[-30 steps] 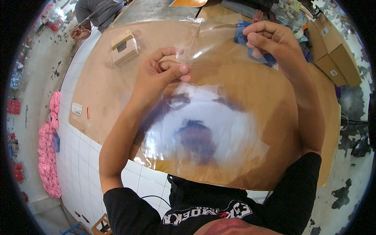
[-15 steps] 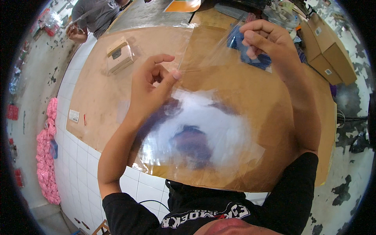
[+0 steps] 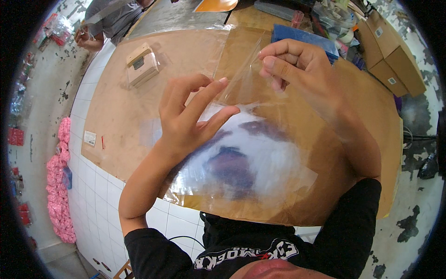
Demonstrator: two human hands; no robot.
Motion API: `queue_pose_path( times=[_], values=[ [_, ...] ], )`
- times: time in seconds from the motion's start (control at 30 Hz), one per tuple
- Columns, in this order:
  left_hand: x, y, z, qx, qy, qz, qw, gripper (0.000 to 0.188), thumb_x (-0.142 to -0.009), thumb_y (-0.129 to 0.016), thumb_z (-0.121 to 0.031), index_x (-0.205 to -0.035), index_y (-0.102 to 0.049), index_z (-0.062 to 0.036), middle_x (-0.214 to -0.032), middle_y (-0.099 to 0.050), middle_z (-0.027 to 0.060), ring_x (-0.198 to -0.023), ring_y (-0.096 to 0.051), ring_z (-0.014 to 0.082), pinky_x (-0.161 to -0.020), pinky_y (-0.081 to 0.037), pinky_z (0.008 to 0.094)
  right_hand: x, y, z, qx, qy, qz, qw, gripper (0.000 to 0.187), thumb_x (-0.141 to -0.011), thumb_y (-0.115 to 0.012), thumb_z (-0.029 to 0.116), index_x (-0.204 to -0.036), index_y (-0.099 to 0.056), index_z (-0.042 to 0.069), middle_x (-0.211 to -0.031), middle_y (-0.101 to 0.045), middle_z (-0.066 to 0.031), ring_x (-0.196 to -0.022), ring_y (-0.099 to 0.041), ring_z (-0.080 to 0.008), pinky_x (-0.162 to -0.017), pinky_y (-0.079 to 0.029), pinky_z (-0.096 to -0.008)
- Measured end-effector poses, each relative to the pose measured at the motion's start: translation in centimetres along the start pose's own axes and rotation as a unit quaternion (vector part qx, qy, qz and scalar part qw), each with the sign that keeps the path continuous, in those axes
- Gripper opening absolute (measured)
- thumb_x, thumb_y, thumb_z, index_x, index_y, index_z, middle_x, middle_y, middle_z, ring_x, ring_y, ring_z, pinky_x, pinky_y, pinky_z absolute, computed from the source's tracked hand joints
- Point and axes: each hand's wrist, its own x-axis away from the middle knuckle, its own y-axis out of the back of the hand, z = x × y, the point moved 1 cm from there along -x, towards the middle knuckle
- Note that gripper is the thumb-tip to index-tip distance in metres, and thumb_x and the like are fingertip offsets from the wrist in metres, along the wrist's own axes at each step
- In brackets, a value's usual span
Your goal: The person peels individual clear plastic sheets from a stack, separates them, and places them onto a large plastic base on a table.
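Note:
My right hand [image 3: 297, 67] is raised over the far side of the table and pinches the edge of a thin clear plastic bag [image 3: 245, 76], which slants down toward the left. My left hand [image 3: 193, 104] is beside the bag's lower end, thumb and forefinger spread apart with nothing visible between them. Below both hands a shiny layer of clear plastic [image 3: 274, 162] covers the near middle of the table, reflecting bright light. Its separate sheets are hard to tell apart because of the glare.
A wooden tape dispenser [image 3: 141, 67] stands at the far left of the brown table [image 3: 111, 121]. Behind my right hand lies a blue stack [image 3: 302, 37]. Cardboard boxes [image 3: 388, 56] are at the right. Another person [image 3: 111, 21] is at the upper left.
My right hand has moved left and toward me with the clear bag. My left hand has shifted right, and its thumb and forefinger have spread. The blue stack is less covered.

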Motion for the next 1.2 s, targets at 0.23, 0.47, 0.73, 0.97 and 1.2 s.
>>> queue_pose_path(
  times=[0.23,0.47,0.73,0.97,1.2],
  values=[
    [0.0,0.1,-0.4,-0.024,-0.011,-0.004,1.0,0.045,-0.061,-0.082,-0.02,-0.102,-0.067,-0.0075,-0.088,-0.058,0.0062,-0.073,-0.052,0.019,-0.059,-0.043,0.0276,0.2,-0.4,-0.2,-0.011,0.012,0.006,1.0,0.02,-0.088,-0.062,0.017,-0.099,-0.062,0.0,-0.078,-0.065,-0.0034,-0.059,-0.056,-0.0053,-0.051,-0.045,-0.0183],
    [0.0,0.0,-0.4,-0.021,-0.016,-0.004,1.0,0.043,-0.062,-0.081,-0.018,-0.102,-0.067,-0.0069,-0.087,-0.058,0.0057,-0.072,-0.052,0.0188,-0.058,-0.043,0.0281,0.6,-1.0,0.2,-0.008,-0.013,0.0,1.0,0.019,-0.088,-0.061,0.015,-0.1,-0.062,0.0,-0.079,-0.066,-0.0046,-0.059,-0.056,-0.0053,-0.053,-0.046,-0.0183],
    [0.1,-0.1,-0.5,0.022,0.022,-0.003,1.0,0.03,-0.069,-0.073,-0.005,-0.098,-0.068,-0.0053,-0.082,-0.058,0.0069,-0.069,-0.052,0.0179,-0.059,-0.042,0.0278,0.8,-1.0,0.6,-0.013,-0.021,0.023,0.999,0.022,-0.091,-0.058,0.02,-0.1,-0.063,0.0,-0.079,-0.066,-0.0047,-0.059,-0.055,-0.0062,-0.053,-0.046,-0.0194],
    [0.6,0.1,0.3,0.385,0.42,-0.007,0.822,0.015,-0.088,-0.058,-0.012,-0.087,-0.064,0.0019,-0.076,-0.061,0.0056,-0.064,-0.053,0.0109,-0.061,-0.043,0.0238,0.3,0.0,0.4,-0.036,0.022,0.015,0.999,0.033,-0.093,-0.054,0.032,-0.101,-0.064,0.002,-0.083,-0.065,-0.0032,-0.065,-0.056,-0.0059,-0.057,-0.046,-0.0208],
    [1.1,-0.5,1.7,0.481,0.477,0.038,0.735,0.018,-0.09,-0.056,-0.017,-0.086,-0.062,-0.0004,-0.074,-0.059,0.0057,-0.063,-0.053,0.0123,-0.058,-0.044,0.0262,-0.9,0.6,-1.2,0.142,0.104,-0.044,0.983,0.034,-0.089,-0.06,0.03,-0.102,-0.063,-0.001,-0.089,-0.065,-0.0037,-0.08,-0.058,-0.0095,-0.072,-0.046,-0.0239]
  ],
)
